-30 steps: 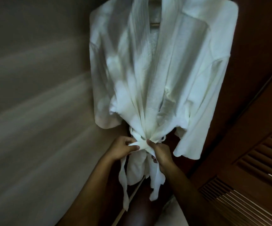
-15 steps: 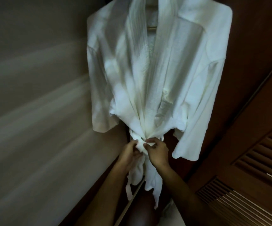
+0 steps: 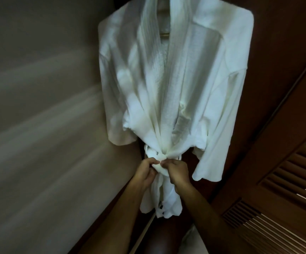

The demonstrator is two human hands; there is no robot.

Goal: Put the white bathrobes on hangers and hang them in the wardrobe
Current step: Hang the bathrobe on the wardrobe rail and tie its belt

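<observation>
A white bathrobe [image 3: 176, 85] hangs on a hanger inside the dark wardrobe; only a short piece of the hanger's bar [image 3: 164, 34] shows in the neck opening. The robe is cinched at the waist by its white belt [image 3: 158, 158]. My left hand [image 3: 144, 171] and my right hand [image 3: 177, 170] meet at the waist, each pinching the belt at the knot. The belt's loose ends hang down between my forearms, over the robe's lower part.
A pale wall [image 3: 38, 125] fills the left side. Dark wooden wardrobe panels stand behind the robe, and a louvred wooden door [image 3: 286, 189] is on the right. A patch of white cloth [image 3: 192, 242] shows at the bottom, by my right forearm.
My hands have drawn closer together at the waist knot, and the belt's loose ends have shifted in between my forearms. The robe appears a little lower in the view.
</observation>
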